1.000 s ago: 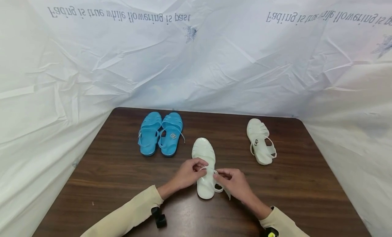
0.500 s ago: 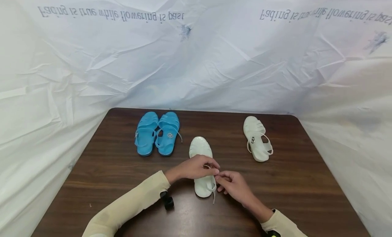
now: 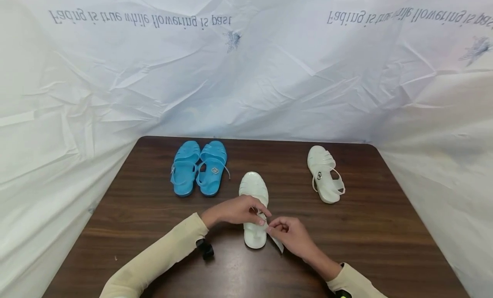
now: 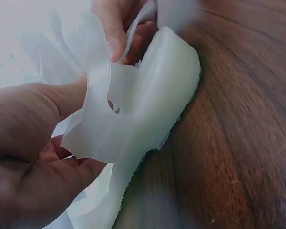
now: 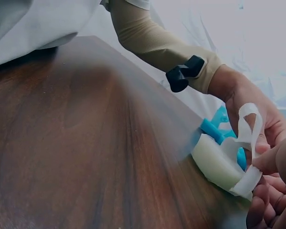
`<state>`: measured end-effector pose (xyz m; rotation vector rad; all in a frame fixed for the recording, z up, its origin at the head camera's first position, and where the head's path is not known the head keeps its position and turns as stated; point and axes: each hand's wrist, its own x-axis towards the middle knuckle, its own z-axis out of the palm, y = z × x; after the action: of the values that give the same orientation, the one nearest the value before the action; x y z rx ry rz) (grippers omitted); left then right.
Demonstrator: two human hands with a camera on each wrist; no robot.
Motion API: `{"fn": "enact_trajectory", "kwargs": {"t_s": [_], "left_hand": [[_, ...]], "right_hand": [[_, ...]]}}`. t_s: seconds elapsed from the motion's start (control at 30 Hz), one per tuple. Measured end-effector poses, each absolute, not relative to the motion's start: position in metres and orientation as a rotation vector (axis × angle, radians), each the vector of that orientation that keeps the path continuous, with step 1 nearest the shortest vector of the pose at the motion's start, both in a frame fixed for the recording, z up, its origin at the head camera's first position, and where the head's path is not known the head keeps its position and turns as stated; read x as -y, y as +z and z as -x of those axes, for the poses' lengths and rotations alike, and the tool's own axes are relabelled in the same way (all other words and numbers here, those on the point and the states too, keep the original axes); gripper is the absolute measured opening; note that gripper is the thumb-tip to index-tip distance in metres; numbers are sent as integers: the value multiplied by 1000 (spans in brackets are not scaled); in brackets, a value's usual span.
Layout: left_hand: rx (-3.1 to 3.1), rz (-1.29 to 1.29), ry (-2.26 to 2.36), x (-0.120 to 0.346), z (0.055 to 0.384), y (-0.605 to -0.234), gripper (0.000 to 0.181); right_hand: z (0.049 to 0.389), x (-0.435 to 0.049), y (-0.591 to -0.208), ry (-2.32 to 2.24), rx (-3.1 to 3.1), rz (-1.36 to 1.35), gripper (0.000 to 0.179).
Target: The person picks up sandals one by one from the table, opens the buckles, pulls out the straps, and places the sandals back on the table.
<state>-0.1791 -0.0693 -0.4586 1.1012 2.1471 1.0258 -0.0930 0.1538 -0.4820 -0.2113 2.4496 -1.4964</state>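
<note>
A white jelly sandal (image 3: 254, 184) lies on the table with its toe pointing away from me. My left hand (image 3: 240, 210) reaches across it from the left, thumb and fingers pinching at its strap by the buckle on the right side. My right hand (image 3: 290, 234) pinches the white ankle strap (image 3: 278, 244), whose free end hangs below the fingers. In the right wrist view, the strap (image 5: 248, 180) stands up in a loop between both hands. The sandal's heel (image 4: 174, 71) sits in front of my left hand (image 4: 33, 157) in the left wrist view.
Two blue sandals (image 3: 212, 178) lie side by side at the back left of the dark wooden table (image 3: 366, 229). A second white sandal (image 3: 327, 187) rests at the back right. White printed sheeting (image 3: 246, 88) surrounds the table's back and sides.
My left hand has moved right across the sandal to the strap's buckle side. My right hand stays close by, with the strap end swinging in, then back out to the right.
</note>
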Motion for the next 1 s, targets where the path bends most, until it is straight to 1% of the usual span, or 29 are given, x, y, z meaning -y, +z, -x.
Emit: {"fn": "enact_trajectory", "kwargs": {"t_s": [0.27,0.5,0.8,1.0], "left_hand": [[-2224,-1179,990,69,178,-461,25],[-2249,-1085,1125,74,176,-476,24],[-2223,-1069,1230,75,175,-484,28],[-2197,-1069,1253,75,174,-488,27]], "right_hand": [[93,-151,-480,-1491,-2438,141,11],[93,-147,-480,-1536,-2438,92,10],[96,-145,-477,-1605,-2414,134,11],[100,-146,-471,-1602,-2366,156,12]]}}
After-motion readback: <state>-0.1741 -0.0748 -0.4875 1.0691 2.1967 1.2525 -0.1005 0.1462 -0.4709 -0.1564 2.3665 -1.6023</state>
